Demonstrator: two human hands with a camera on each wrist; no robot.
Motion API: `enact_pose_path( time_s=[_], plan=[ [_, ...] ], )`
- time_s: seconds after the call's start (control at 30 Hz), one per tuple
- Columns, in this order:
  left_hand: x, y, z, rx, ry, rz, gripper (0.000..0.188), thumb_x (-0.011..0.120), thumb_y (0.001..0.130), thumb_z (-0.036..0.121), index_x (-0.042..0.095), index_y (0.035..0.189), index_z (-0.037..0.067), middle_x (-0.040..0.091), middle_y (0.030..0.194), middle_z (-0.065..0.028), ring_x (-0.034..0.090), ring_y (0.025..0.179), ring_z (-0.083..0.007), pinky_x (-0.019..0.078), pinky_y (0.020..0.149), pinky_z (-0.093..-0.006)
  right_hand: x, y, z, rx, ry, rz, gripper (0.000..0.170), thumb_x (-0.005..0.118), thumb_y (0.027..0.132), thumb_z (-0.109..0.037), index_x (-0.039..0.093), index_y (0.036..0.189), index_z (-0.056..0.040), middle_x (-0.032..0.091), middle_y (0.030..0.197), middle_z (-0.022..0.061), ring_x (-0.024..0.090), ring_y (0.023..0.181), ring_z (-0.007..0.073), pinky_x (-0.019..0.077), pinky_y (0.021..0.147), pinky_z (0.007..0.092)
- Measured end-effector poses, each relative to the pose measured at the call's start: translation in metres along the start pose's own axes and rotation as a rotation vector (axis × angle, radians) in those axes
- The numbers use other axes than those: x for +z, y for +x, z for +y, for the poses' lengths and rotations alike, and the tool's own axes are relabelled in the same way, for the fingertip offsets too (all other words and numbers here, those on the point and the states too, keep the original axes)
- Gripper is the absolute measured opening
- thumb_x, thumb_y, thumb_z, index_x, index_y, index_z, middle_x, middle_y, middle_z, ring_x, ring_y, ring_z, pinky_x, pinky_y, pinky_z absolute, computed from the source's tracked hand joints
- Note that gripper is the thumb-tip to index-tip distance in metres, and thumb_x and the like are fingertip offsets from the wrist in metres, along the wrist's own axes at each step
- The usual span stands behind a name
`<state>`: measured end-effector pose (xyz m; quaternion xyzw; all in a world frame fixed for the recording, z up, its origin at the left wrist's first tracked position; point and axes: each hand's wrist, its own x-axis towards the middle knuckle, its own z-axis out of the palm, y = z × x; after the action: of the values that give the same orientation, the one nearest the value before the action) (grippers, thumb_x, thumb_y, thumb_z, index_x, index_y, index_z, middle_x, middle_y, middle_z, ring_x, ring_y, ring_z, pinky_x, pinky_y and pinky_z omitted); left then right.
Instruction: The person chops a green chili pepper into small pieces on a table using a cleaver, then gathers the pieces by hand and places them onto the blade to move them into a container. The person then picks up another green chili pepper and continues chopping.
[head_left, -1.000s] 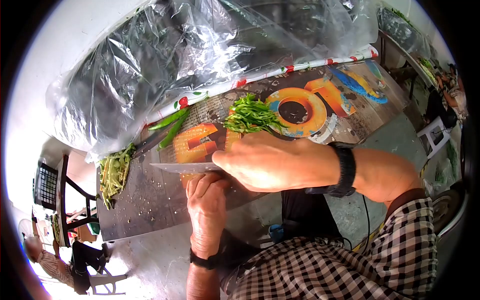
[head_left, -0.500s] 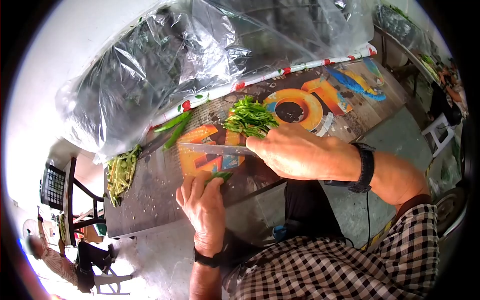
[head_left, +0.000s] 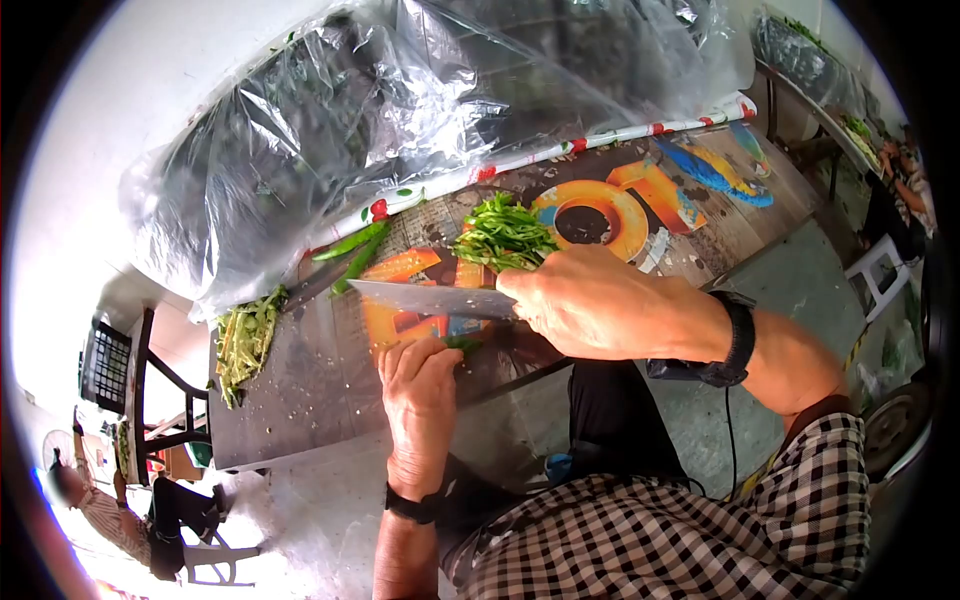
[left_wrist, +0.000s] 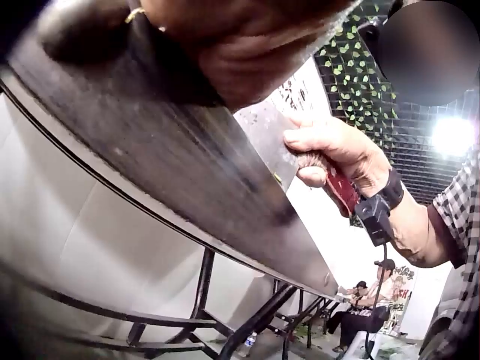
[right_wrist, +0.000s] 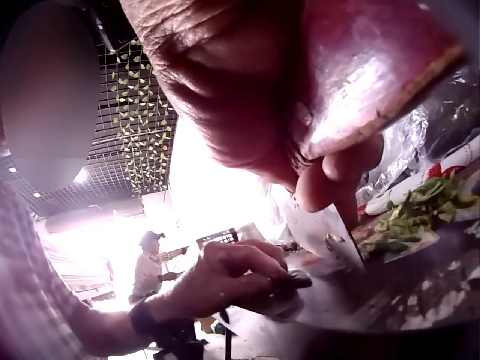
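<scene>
My right hand [head_left: 615,305] grips a kitchen knife [head_left: 430,298] by its reddish handle [left_wrist: 341,189]; the broad blade points left, above the table. Nearer the front edge, my left hand [head_left: 420,400] pinches a piece of green pepper [head_left: 462,343], mostly covered by the fingers. The blade stands a little apart from the left fingertips, on their far side. Beyond the knife lies a heap of green pepper strips [head_left: 503,232]. Two long whole green peppers [head_left: 358,265] rest farther back, left of that heap.
Pale green pepper scraps [head_left: 245,345] are piled at the left end of the printed table [head_left: 300,400]. Clear plastic sheeting [head_left: 300,130] covers things along the back. A black crate [head_left: 105,365] and a seated person [head_left: 110,510] are off to the left.
The knife has moved away from the left fingertips, toward the back and right. My left hand spread to show the pepper piece, then drew its fingers together over it, shifting slightly right.
</scene>
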<state>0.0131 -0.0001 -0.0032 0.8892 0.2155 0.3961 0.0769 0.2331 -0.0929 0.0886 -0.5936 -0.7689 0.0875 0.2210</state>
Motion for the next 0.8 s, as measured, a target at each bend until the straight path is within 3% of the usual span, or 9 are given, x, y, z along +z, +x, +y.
enact_pose_path(
  time_s=[0.3,0.8],
  plan=[
    [-0.001,0.000,0.004,-0.045,0.021,0.007,0.014,0.066,0.073,-0.003,0.070,0.085,0.003,0.068,0.096,-0.0094,0.061,0.098,-0.0304,0.0446,0.092,-0.0409,0.006,-0.001,-0.009,-0.020,0.016,-0.036,0.010,0.053,0.088,-0.006,0.057,0.083,0.0011,0.060,0.062,0.0217,0.062,0.058,0.0420,0.0471,0.056,0.0526],
    [0.000,0.000,0.003,-0.060,0.012,-0.003,0.023,0.065,0.067,-0.005,0.069,0.087,0.006,0.065,0.096,-0.0068,0.059,0.099,-0.0273,0.0431,0.094,-0.0413,0.001,0.002,-0.019,-0.036,-0.024,-0.098,0.011,0.056,0.089,-0.007,0.056,0.085,0.0032,0.060,0.061,0.0212,0.063,0.057,0.0404,0.0477,0.053,0.0510]
  ],
)
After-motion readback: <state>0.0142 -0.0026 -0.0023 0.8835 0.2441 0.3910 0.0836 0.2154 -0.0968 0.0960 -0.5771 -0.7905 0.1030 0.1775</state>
